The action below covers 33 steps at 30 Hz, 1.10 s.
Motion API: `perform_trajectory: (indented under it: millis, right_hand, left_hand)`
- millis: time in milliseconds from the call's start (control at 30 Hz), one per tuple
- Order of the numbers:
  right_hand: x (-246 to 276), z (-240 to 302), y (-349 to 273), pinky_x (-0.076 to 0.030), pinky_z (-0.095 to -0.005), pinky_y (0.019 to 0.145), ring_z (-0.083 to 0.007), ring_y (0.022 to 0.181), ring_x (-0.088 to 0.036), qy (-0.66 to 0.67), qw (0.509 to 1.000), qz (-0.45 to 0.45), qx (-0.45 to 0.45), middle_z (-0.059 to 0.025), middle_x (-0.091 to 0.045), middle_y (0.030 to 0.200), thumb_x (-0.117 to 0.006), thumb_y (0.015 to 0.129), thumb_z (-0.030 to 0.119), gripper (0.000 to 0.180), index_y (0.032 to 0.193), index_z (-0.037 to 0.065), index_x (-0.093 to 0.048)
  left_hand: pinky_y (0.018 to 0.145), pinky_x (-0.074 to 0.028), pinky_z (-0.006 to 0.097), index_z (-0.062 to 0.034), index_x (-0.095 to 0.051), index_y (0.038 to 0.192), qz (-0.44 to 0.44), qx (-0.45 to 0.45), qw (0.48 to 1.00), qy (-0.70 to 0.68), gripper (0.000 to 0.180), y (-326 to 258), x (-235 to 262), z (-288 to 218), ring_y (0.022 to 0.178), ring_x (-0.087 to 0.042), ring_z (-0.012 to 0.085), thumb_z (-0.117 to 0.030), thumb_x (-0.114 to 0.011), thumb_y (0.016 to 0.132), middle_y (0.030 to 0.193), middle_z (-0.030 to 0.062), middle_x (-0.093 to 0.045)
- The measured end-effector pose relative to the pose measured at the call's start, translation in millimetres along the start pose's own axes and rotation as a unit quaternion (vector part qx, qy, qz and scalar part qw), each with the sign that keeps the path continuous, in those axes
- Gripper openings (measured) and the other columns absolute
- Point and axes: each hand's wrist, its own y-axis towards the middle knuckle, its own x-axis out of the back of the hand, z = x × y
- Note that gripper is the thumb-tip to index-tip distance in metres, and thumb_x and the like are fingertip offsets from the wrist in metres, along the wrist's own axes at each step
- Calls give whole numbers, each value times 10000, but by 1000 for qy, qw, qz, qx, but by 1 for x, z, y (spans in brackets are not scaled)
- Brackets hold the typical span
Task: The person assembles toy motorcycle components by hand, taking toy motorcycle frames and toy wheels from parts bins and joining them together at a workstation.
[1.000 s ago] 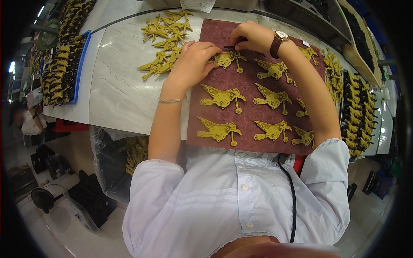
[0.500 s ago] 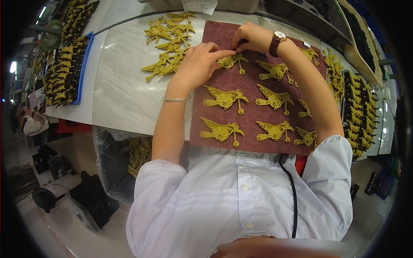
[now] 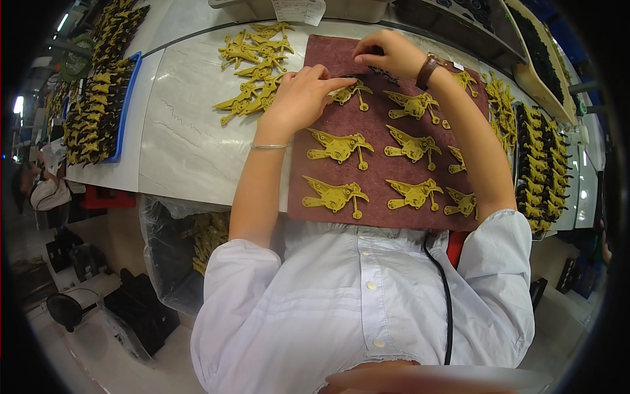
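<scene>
I'm pressing my left hand (image 3: 298, 98) down on a yellow bird-shaped part (image 3: 348, 94) at the top of the maroon mat (image 3: 377, 174), my forefinger stretched out flat across it and the other fingers curled loosely, not gripping anything. The part is a flat mustard-yellow casting with a pointed wing end, a rounded body and a thin stem ending in a small knob. Its long axis is running across the mat, left to right; the stem is pointing down toward me and slightly right. Which end is the pointed one I cannot tell here, since my finger is covering it.

My right hand (image 3: 387, 56), with a brown-strapped wristwatch (image 3: 430, 67), is hovering just beyond it at the mat's far edge, fingertips pinched together on something small and dark that I cannot make out.

More of the same yellow parts are lying in rows on the mat, pointed ends to the left. A loose heap of yellow parts (image 3: 252, 69) is sitting on the pale marble tabletop (image 3: 190, 141) just left of my left hand.
</scene>
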Motion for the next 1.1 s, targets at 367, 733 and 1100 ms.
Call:
perform_trajectory:
  millis: [367, 733, 1100]
  right_hand:
    - [-16, 20, -52, -458, -189, 586, -42, 732, -580, 471, 881, 1, -38, -36, -669, 937, -614, 903, 171, 261, 1107, 24, -546]
    - [-22, 47, -73, -438, -193, 625, -25, 723, -522, 356, 934, -21, -12, 42, -614, 845, -623, 908, 178, 256, 1129, 48, -633]
    - [-59, 40, -63, -494, -339, 766, -242, 821, -654, 75, 996, 24, 30, -100, -687, 826, -726, 758, 145, 159, 863, 32, -692]
  left_hand:
    - [677, -534, 309, -46, -653, 1101, -86, 3, 902, -422, 322, 2, 27, -19, 819, -683, 172, -159, -726, 809, 961, 57, -684]
    - [790, -524, 261, 7, -656, 1020, -44, 74, 885, -457, 305, -32, 27, -33, 881, -646, 137, -88, -755, 748, 987, 63, -668]
    - [804, -486, 376, -40, -650, 989, 3, -42, 960, -277, 366, -65, 9, -32, 902, -609, 295, -18, -754, 638, 925, 101, -662]
